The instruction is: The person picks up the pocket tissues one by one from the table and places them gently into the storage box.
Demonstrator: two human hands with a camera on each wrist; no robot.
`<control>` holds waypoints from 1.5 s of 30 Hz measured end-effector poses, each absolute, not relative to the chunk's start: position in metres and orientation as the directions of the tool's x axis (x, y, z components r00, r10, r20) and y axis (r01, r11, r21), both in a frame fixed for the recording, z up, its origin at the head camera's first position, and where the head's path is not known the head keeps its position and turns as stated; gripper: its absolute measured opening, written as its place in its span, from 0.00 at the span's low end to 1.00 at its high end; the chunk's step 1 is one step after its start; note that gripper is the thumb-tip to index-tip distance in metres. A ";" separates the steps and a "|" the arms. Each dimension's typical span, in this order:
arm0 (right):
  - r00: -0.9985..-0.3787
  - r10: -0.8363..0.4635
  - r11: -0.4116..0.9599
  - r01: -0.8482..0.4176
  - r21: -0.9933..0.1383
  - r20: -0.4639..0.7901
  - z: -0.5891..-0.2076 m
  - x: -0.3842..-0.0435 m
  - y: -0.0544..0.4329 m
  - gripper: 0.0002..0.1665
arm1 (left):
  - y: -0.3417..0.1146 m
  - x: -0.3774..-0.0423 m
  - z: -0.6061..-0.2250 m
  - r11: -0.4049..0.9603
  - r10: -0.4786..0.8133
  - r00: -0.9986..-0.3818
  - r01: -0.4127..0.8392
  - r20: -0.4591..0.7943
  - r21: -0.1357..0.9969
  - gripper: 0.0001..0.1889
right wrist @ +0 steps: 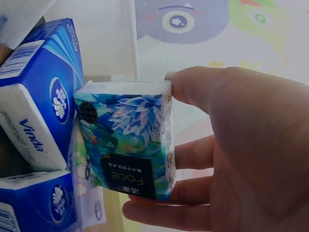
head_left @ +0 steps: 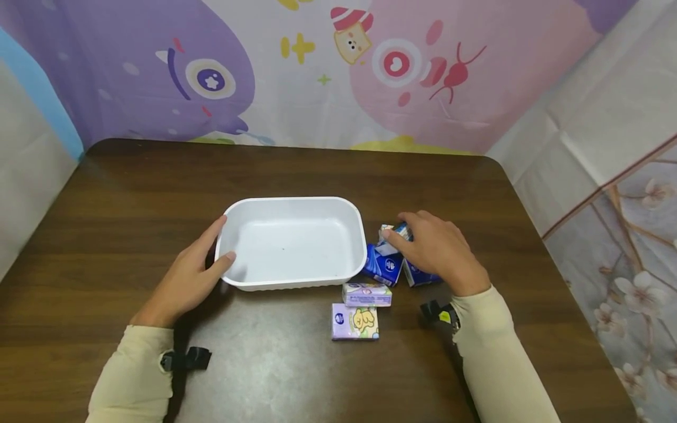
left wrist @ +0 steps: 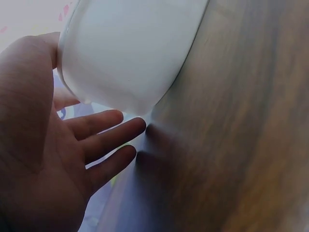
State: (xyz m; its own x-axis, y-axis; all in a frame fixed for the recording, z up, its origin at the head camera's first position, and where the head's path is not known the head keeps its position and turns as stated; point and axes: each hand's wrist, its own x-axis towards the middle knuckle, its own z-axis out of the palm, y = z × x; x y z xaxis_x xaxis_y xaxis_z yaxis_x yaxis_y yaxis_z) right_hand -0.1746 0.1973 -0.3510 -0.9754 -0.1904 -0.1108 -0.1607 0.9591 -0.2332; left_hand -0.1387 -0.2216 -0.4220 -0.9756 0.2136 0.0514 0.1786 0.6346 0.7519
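A white plastic tub [head_left: 285,244] sits on the table. At its left end my left hand [head_left: 185,279] holds the rim, thumb over the edge; in the left wrist view, several fingers [left wrist: 113,137] extend loosely outside the wall. My right hand [head_left: 436,244] grips a small tissue pack [right wrist: 120,135] with a blue-green flower print, thumb along one edge and fingers on the opposite one. Close under it, right of the tub, lie blue tissue packs [head_left: 386,267]. Nearer me are a lilac tissue pack [head_left: 367,295] on its side and another flat one [head_left: 346,332] with a bear picture.
The brown wooden table [head_left: 264,364] reaches back to a cartoon-print cloth [head_left: 307,88]. A pale flowered cloth [head_left: 624,282] hangs along the right side. Dark straps [head_left: 185,359] sit on both sleeves near the wrists.
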 end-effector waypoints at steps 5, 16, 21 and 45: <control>-0.977 -0.195 0.948 -0.166 -0.270 -0.082 -0.352 -0.171 0.198 0.38 | -0.220 -0.139 -0.422 0.630 0.216 -0.974 0.189 0.064 0.754 0.37; -0.986 -0.166 0.956 -0.161 -0.246 -0.001 -0.356 -0.162 0.196 0.35 | -0.220 -0.138 -0.424 0.634 0.208 -0.977 0.170 0.045 0.755 0.37; -0.991 -0.136 0.959 -0.136 -0.248 0.017 -0.357 -0.162 0.194 0.35 | -0.222 -0.138 -0.425 0.634 0.204 -0.978 0.167 0.045 0.755 0.37; -0.983 -0.174 0.969 -0.159 -0.191 -0.062 -0.349 -0.154 0.197 0.43 | -0.220 -0.137 -0.423 0.625 0.207 -0.977 0.165 0.041 0.763 0.37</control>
State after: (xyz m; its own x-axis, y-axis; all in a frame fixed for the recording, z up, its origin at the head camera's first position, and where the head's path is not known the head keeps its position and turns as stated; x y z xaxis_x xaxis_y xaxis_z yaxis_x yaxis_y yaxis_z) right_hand -0.1542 0.1974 -0.3490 -0.9828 -0.1739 -0.0618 -0.1594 0.9685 -0.1913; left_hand -0.1367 -0.2201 -0.4226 -0.9774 0.2074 0.0411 0.1648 0.6254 0.7627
